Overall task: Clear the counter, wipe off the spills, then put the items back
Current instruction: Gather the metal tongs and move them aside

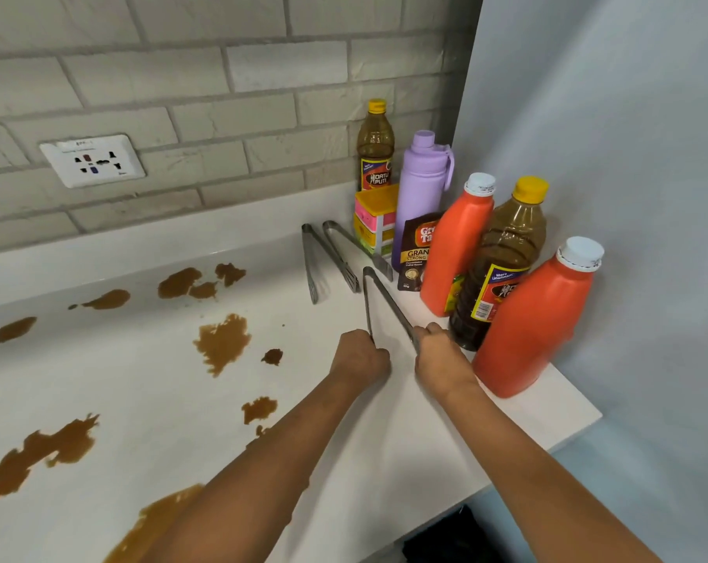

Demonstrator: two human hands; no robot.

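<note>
Both hands are gripping one pair of metal tongs (385, 306): left hand (358, 357) curling around one arm, right hand (441, 355) around the other, over the white counter (344, 440). Brown spills (222, 341) are lying leftward; two more steel tongs (328, 258) are resting beside orange plastic bottles (531, 323).

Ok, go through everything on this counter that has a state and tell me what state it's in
Near tongs: spread open, one arm in each hand.
Left hand: grips left arm.
Right hand: grips right arm.
Far tongs: lying flat, spread open.
Counter: brown spills unwiped.
Purple flask: upright, lid on.
Orange bottles: upright, capped.
Brown bottles: upright, capped.
Socket: nothing plugged in.
</note>
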